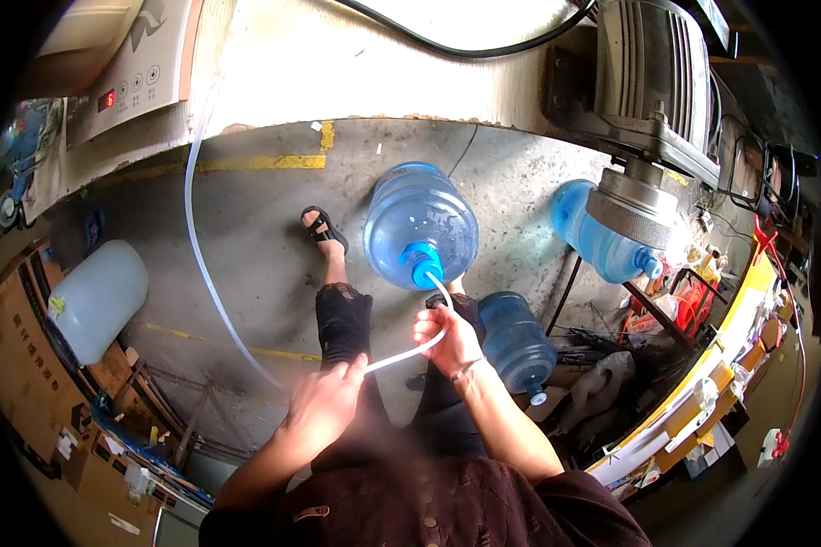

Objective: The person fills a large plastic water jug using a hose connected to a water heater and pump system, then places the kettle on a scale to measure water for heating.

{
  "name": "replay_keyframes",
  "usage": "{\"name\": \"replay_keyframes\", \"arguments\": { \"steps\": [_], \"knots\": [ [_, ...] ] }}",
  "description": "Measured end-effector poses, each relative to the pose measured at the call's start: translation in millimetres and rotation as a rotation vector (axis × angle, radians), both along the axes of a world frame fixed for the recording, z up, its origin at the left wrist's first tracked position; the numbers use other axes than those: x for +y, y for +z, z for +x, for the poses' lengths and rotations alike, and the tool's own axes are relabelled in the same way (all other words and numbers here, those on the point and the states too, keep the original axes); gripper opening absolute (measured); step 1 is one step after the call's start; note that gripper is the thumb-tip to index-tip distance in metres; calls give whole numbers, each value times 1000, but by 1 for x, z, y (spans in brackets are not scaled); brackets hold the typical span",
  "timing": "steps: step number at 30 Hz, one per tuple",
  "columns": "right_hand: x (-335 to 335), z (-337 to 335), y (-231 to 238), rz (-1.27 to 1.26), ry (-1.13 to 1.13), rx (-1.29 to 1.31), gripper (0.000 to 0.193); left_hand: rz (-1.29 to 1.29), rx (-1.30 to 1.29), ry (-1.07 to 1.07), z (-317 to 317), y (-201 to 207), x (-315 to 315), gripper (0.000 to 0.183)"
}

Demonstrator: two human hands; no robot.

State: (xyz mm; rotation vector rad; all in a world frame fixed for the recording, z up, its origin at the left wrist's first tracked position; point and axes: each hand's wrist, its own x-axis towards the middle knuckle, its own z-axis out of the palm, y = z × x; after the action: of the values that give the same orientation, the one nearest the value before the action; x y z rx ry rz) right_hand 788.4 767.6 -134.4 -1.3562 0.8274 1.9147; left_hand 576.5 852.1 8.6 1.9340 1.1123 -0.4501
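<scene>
A thin white hose [398,357] runs through both my hands. My left hand [324,408] is closed on it in front of my body. Farther forward and to the right, my right hand [451,339] grips the same hose near its bottle end. That end enters the blue neck [425,266] of a large, clear blue water jug [420,217]. The jug is on the floor between my feet, its neck toward me. From my left hand the hose loops left and up to the workbench [374,77]. How deep it reaches into the jug is hard to see.
A white appliance with a lit red display [108,98] stands on the bench at left. A metal motor [652,82] overhangs at right. More blue jugs [516,342] lie to my right, near a cluttered shelf [702,374]. Leftward are a whitish plastic container [100,296] and cardboard [23,365].
</scene>
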Motion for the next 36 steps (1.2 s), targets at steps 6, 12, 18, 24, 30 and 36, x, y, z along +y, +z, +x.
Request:
{"name": "replay_keyframes", "arguments": {
  "steps": [6,12,18,24,30,36],
  "knots": [
    [23,-15,-61,-40,-78,188,54,16,-30,-38,2,11,18,35],
    [12,1,-24,-68,-159,-61,38,12,-59,-134,3,16,22,40],
    [3,-7,-18,27,-98,-487,13,-150,-92,-134,-10,50,30,38],
    [23,-31,-55,3,20,-585,10,-39,-79,-65,-6,51,35,40],
    [24,-19,-45,-15,-118,-351,35,91,-98,-90,14,10,27,33],
    [3,-4,-3,33,36,-336,25,34,-47,-199,23,10,28,30]
  ]
}}
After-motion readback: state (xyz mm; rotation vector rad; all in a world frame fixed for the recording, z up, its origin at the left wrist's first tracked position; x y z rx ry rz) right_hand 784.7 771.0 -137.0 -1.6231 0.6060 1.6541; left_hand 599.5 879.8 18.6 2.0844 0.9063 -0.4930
